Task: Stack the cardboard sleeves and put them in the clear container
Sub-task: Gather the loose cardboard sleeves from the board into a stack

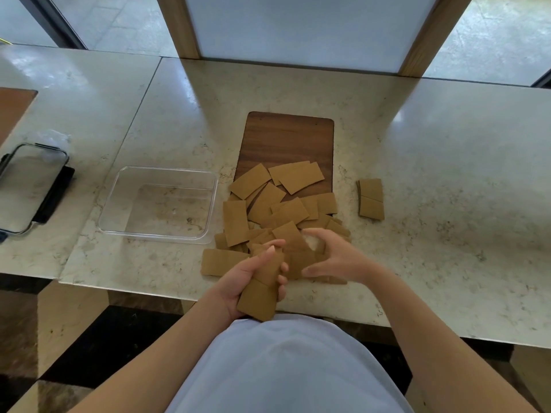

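Several flat brown cardboard sleeves lie in a loose pile (277,204) on the marble counter, spilling off a dark wooden board (289,138). My left hand (244,278) grips a small stack of sleeves (259,296) near the counter's front edge. Over the near part of the pile my right hand (337,257) has its fingers curled down onto a sleeve there; I cannot tell if it pinches it. The clear container (119,204) stands empty to the left of the pile. A short stack of sleeves (371,198) lies apart on the right.
A clear lid with black clips (29,186) lies at the far left of the counter. A wooden-framed white panel (298,31) rises behind the board. The counter's front edge runs just under my hands.
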`<move>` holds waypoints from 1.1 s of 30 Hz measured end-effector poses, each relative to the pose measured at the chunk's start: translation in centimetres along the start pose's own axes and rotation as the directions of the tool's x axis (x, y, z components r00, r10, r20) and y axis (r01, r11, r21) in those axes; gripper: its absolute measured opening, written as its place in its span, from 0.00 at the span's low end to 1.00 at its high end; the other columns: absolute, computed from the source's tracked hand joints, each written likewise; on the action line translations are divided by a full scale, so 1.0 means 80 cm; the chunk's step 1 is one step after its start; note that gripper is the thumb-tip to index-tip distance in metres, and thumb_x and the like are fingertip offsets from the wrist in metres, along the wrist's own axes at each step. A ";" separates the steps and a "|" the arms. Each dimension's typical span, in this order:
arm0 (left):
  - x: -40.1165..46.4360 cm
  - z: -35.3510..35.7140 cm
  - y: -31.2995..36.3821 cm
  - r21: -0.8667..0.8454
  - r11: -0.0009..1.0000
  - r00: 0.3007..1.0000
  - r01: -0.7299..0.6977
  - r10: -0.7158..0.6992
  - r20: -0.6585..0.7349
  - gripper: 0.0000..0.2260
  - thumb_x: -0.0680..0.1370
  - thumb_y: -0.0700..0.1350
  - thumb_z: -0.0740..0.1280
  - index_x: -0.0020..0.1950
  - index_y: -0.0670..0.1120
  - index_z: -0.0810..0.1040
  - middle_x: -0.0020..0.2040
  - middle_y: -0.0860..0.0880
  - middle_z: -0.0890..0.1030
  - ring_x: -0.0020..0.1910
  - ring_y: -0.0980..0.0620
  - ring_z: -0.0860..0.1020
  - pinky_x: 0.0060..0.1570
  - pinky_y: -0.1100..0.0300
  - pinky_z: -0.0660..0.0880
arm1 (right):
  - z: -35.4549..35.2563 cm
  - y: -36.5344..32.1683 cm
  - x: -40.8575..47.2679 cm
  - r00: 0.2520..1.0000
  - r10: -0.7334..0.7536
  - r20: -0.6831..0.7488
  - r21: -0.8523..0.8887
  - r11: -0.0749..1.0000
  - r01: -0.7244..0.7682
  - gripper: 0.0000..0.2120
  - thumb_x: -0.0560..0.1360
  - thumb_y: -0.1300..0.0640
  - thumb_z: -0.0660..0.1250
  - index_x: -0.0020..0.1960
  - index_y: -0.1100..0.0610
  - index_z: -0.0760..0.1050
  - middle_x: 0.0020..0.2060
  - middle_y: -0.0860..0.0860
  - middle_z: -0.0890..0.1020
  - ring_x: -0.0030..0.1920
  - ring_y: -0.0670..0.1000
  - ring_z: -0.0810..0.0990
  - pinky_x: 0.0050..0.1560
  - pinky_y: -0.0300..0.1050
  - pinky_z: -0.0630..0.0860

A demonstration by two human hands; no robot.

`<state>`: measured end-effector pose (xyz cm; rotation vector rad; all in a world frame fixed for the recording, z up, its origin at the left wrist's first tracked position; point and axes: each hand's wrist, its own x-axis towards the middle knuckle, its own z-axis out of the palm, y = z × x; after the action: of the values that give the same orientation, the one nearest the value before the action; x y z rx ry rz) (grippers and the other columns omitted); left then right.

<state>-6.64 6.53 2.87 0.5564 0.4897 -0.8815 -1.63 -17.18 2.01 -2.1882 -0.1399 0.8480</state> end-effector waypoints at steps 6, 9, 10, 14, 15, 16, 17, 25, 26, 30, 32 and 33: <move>0.006 -0.011 0.003 -0.055 0.996 0.990 -0.067 0.059 -0.129 0.16 0.78 0.54 0.75 0.62 0.50 0.80 0.49 0.40 0.81 0.43 0.45 0.80 0.39 0.51 0.81 | 0.011 0.076 0.014 0.966 0.151 -0.209 -0.410 0.883 -0.227 0.38 0.69 0.42 0.78 0.74 0.45 0.68 0.70 0.51 0.69 0.70 0.55 0.67 0.68 0.54 0.71; 0.010 -0.012 0.007 -0.073 0.993 0.985 -0.089 0.077 -0.153 0.18 0.78 0.54 0.75 0.64 0.50 0.80 0.49 0.39 0.81 0.43 0.43 0.82 0.39 0.49 0.82 | 0.036 0.076 0.017 0.974 0.037 -0.225 -0.533 0.832 -0.154 0.38 0.68 0.38 0.76 0.73 0.43 0.66 0.67 0.50 0.68 0.67 0.55 0.65 0.67 0.54 0.65; 0.010 -0.011 0.009 -0.084 0.992 0.984 -0.098 0.084 -0.157 0.18 0.77 0.55 0.75 0.65 0.50 0.79 0.49 0.39 0.81 0.43 0.43 0.82 0.40 0.49 0.81 | 0.042 0.072 0.018 0.969 0.006 -0.247 -0.545 0.826 -0.144 0.39 0.68 0.37 0.76 0.73 0.43 0.65 0.66 0.50 0.68 0.67 0.55 0.65 0.67 0.54 0.65; 0.009 -0.019 0.019 -0.125 0.982 0.973 -0.142 0.115 -0.201 0.19 0.77 0.55 0.74 0.65 0.50 0.79 0.48 0.39 0.81 0.43 0.43 0.81 0.40 0.49 0.82 | 0.066 0.044 0.026 0.959 -0.196 -0.203 -0.664 0.748 0.012 0.38 0.70 0.41 0.76 0.75 0.47 0.65 0.69 0.52 0.69 0.67 0.57 0.65 0.65 0.56 0.67; 0.009 -0.021 0.021 -0.132 0.980 0.970 -0.151 0.121 -0.213 0.19 0.77 0.55 0.74 0.65 0.50 0.79 0.48 0.39 0.81 0.43 0.43 0.81 0.40 0.49 0.82 | 0.070 0.037 0.028 0.959 -0.226 -0.174 -0.693 0.720 0.044 0.36 0.71 0.43 0.76 0.74 0.48 0.66 0.70 0.53 0.69 0.68 0.58 0.65 0.65 0.57 0.67; 0.008 -0.023 0.023 -0.138 0.977 0.967 -0.159 0.126 -0.222 0.19 0.77 0.55 0.74 0.65 0.49 0.79 0.48 0.39 0.81 0.43 0.44 0.81 0.40 0.50 0.82 | 0.071 0.031 0.032 0.959 -0.238 -0.151 -0.717 0.695 0.059 0.33 0.72 0.44 0.75 0.73 0.49 0.67 0.70 0.54 0.69 0.68 0.58 0.65 0.65 0.57 0.67; 0.008 -0.025 0.023 -0.144 0.976 0.965 -0.164 0.128 -0.228 0.19 0.77 0.55 0.74 0.65 0.49 0.79 0.48 0.39 0.81 0.43 0.44 0.81 0.39 0.50 0.82 | 0.071 0.027 0.035 0.963 -0.233 -0.138 -0.732 0.679 0.059 0.31 0.73 0.45 0.75 0.72 0.50 0.68 0.70 0.54 0.69 0.68 0.58 0.65 0.65 0.57 0.67; 0.005 -0.030 0.024 -0.133 0.984 0.948 -0.122 0.076 -0.309 0.13 0.79 0.51 0.70 0.61 0.46 0.80 0.45 0.37 0.82 0.40 0.42 0.82 0.38 0.50 0.82 | 0.074 0.021 0.029 0.962 -0.255 -0.099 -0.814 0.577 0.069 0.30 0.73 0.35 0.67 0.66 0.54 0.74 0.65 0.53 0.74 0.66 0.57 0.69 0.64 0.56 0.68; 0.006 -0.030 0.024 -0.130 0.984 0.945 -0.120 0.073 -0.319 0.13 0.79 0.50 0.70 0.61 0.46 0.80 0.45 0.37 0.82 0.40 0.41 0.82 0.38 0.50 0.82 | 0.074 0.021 0.028 0.957 -0.264 -0.115 -0.808 0.585 0.064 0.30 0.73 0.34 0.65 0.65 0.54 0.75 0.64 0.53 0.75 0.65 0.57 0.70 0.63 0.56 0.68; 0.008 -0.034 0.024 -0.123 0.987 0.935 -0.105 0.055 -0.351 0.11 0.80 0.48 0.69 0.59 0.45 0.80 0.44 0.37 0.83 0.38 0.42 0.83 0.35 0.52 0.81 | 0.071 0.021 0.018 0.932 -0.282 -0.226 -0.740 0.672 0.024 0.29 0.71 0.31 0.62 0.60 0.52 0.77 0.57 0.50 0.79 0.57 0.54 0.75 0.57 0.52 0.72; 0.010 -0.036 0.024 -0.116 0.989 0.931 -0.086 0.039 -0.363 0.11 0.80 0.48 0.68 0.60 0.45 0.79 0.43 0.38 0.82 0.37 0.43 0.82 0.32 0.54 0.79 | 0.066 0.020 0.013 0.942 -0.219 -0.254 -0.636 0.772 0.008 0.27 0.70 0.30 0.62 0.57 0.50 0.75 0.49 0.46 0.80 0.48 0.49 0.78 0.48 0.47 0.78; 0.011 -0.037 0.024 -0.107 0.991 0.929 -0.077 0.033 -0.369 0.12 0.80 0.48 0.68 0.61 0.45 0.78 0.43 0.38 0.82 0.36 0.44 0.82 0.31 0.55 0.78 | 0.063 0.018 0.010 0.955 -0.157 -0.251 -0.566 0.824 -0.013 0.27 0.70 0.29 0.61 0.56 0.48 0.73 0.46 0.44 0.79 0.43 0.46 0.78 0.44 0.45 0.79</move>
<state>-5.09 8.92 0.59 0.6244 0.8579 -0.6892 -4.35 -14.78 -1.87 -2.8159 -0.3677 0.4609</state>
